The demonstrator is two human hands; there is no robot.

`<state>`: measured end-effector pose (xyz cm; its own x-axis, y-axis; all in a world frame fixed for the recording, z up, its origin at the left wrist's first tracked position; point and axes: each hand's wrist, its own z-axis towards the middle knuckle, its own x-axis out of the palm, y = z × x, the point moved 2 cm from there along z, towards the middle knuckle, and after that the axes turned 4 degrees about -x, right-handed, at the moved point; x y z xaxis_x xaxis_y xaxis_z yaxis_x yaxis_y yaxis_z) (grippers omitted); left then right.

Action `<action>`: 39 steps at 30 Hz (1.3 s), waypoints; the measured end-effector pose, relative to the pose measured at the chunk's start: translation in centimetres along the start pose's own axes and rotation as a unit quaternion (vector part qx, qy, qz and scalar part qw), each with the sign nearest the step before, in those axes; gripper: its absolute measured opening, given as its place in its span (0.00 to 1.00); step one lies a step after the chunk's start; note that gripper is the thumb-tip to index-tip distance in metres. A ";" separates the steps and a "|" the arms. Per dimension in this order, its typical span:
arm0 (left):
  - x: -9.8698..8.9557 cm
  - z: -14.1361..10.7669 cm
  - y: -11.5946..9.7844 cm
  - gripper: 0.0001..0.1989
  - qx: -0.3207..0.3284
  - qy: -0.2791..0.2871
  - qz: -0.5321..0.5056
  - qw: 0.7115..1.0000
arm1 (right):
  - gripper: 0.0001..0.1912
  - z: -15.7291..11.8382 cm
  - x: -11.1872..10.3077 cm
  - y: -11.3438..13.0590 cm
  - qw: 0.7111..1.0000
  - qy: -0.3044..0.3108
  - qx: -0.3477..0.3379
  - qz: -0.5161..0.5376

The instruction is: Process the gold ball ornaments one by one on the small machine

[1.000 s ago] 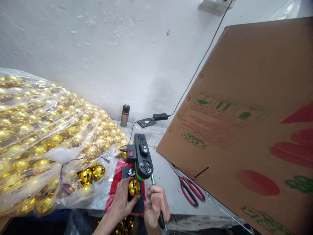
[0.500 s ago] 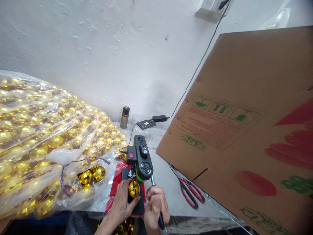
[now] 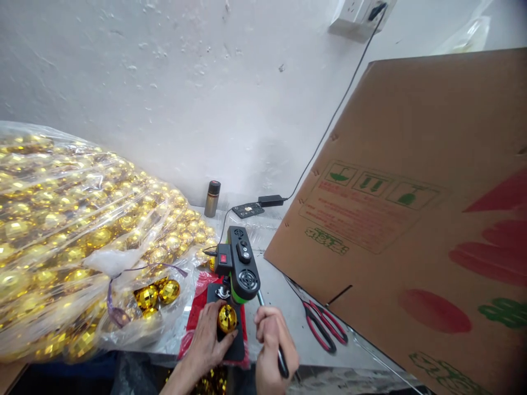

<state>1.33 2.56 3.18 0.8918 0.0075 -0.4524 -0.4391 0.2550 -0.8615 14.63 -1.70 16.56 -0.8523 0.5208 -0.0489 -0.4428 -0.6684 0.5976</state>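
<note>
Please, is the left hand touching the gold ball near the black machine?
Touching. The head view shows the left hand curled around the gold ball, its thumb against the lower edge.

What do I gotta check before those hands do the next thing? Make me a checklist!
1. Gold mirrored ball held steady: ok, the left hand has it between thumb and fingers.
2. Lever gripped: ok, the right hand is wrapped around it.
3. Plug in the wall socket: ok.
4. Red switch turned on: cannot tell, it is too small to read.
5. Ball lined up with the drill press: cannot tell, its underside is hidden.
6. Scissors out of the way: ok, lying beside the cardboard box, apart from both hands.
</note>
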 end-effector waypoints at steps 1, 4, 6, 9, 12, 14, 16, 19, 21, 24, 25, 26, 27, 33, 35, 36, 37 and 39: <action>-0.1 -0.4 0.2 0.26 0.002 0.001 0.003 1.000 | 0.21 0.9 0.0 0.7 1.000 -0.006 0.013 0.013; -0.7 -2.6 1.3 0.27 0.029 0.004 0.034 0.999 | 0.22 2.3 0.2 2.1 0.999 -0.013 0.021 0.029; -1.5 -4.4 2.1 0.35 0.063 0.011 0.067 0.996 | 0.22 2.1 0.4 2.1 0.999 -0.019 0.016 0.027; -4.2 -5.0 2.0 0.41 0.092 -0.010 0.135 0.987 | 0.22 1.0 0.6 1.5 0.999 -0.026 0.011 0.020; -8.1 -2.0 0.3 0.23 0.053 -0.085 0.239 0.966 | 0.23 0.4 0.7 1.1 0.999 -0.028 -0.005 0.023; -10.7 1.2 -0.7 0.20 -0.044 -0.104 0.334 0.936 | 0.23 0.4 0.7 1.1 0.999 -0.024 -0.019 0.026; -12.5 4.0 -1.0 0.21 -0.140 -0.035 0.401 0.905 | 0.22 0.5 0.6 1.0 0.999 -0.015 -0.027 0.025; -13.8 6.3 -0.5 0.22 -0.141 0.049 0.399 0.905 | 0.21 0.4 0.5 0.9 0.999 -0.005 -0.028 0.023; -14.0 6.6 0.2 0.22 -0.115 0.081 0.383 0.913 | 0.21 0.2 0.5 0.9 0.999 -0.004 -0.025 0.023; -14.0 6.3 1.0 0.24 -0.094 0.111 0.362 0.921 | 0.21 0.1 0.5 0.8 0.999 -0.010 -0.022 0.022; -14.0 6.2 1.2 0.26 -0.088 0.116 0.355 0.923 | 0.21 0.1 0.5 0.8 0.999 -0.011 -0.023 0.023; -14.0 6.0 1.3 0.28 -0.083 0.120 0.348 0.926 | 0.21 0.2 0.6 0.8 0.999 -0.010 -0.025 0.024; -14.0 6.0 1.4 0.30 -0.080 0.121 0.342 0.929 | 0.21 0.2 0.5 0.8 0.999 -0.009 -0.027 0.026; -14.0 6.4 1.4 0.21 -0.075 0.097 0.315 0.941 | 0.19 0.1 0.4 0.7 1.000 0.000 -0.018 0.024; -14.4 6.7 1.1 0.21 -0.076 0.075 0.310 0.945 | 0.19 0.2 0.4 0.8 1.000 0.002 -0.016 0.022; -14.7 6.8 0.9 0.22 -0.073 0.060 0.303 0.948 | 0.19 0.3 0.4 0.9 1.000 0.003 -0.016 0.024; -14.9 6.9 0.6 0.22 -0.068 0.038 0.285 0.955 | 0.20 0.5 0.4 1.0 1.000 0.004 -0.016 0.027; -14.9 6.7 -0.1 0.24 -0.066 -0.024 0.199 0.977 | 0.20 1.0 0.4 1.4 0.999 0.006 -0.009 0.033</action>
<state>-11.22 8.90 11.57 0.6497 0.1266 -0.7496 -0.7601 0.0958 -0.6427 13.94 -1.90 18.20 -0.8828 0.4692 -0.0201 -0.3908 -0.7101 0.5857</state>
